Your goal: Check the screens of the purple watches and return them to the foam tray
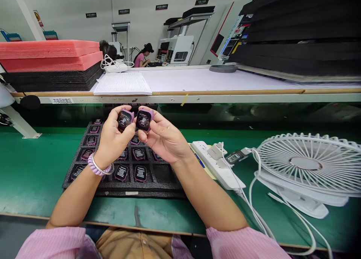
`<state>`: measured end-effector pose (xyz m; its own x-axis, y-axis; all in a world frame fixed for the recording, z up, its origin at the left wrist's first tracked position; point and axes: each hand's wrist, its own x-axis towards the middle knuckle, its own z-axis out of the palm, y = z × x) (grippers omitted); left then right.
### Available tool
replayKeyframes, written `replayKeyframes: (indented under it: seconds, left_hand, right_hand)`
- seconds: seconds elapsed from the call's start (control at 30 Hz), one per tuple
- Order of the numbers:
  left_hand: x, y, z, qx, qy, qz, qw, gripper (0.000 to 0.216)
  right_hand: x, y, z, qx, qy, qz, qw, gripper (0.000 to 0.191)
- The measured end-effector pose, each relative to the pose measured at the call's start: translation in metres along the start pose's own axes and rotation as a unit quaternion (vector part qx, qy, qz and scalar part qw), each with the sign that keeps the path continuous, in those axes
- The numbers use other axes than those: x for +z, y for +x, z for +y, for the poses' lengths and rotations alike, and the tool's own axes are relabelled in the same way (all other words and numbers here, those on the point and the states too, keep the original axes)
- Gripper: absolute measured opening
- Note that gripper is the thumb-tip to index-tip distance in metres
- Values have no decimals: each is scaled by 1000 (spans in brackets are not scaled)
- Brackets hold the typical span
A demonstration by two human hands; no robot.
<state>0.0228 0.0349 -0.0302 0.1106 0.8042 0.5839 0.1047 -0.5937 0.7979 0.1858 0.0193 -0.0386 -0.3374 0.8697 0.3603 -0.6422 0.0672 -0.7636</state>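
Left hand [113,140] clamps left watch [125,119], right hand [163,138] right watch [144,120], above tray [166,176], near fan [307,163].

The left watch [125,119] and the right watch [144,120] have purple cases around black faces, with what may be pale dial markings. The foam tray [158,191] is black, the bench mat [34,168] green, and the fan [307,165] and power strip [217,170] white. The sleeves [245,244] are pink with fine stripes, and the bracelet [97,168] is lilac.

The shelf-edge label [62,100] reads "不良品放置区"; the wall signs [123,11] are blurred.
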Motion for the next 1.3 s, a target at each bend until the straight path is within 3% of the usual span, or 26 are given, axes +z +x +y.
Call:
replayKeyframes:
  seconds: [0.53, 1.3]
  left_hand:
    - [-1, -1, 1, -3, -8, -14, 1000, 43]
    - [-1, -1, 2, -8, -17, -18, 1000, 43]
  right_hand:
    - [2, 0, -1, -1, -40, 36, 999, 50]
    - [2, -1, 0, -8, -27, 22, 999, 47]
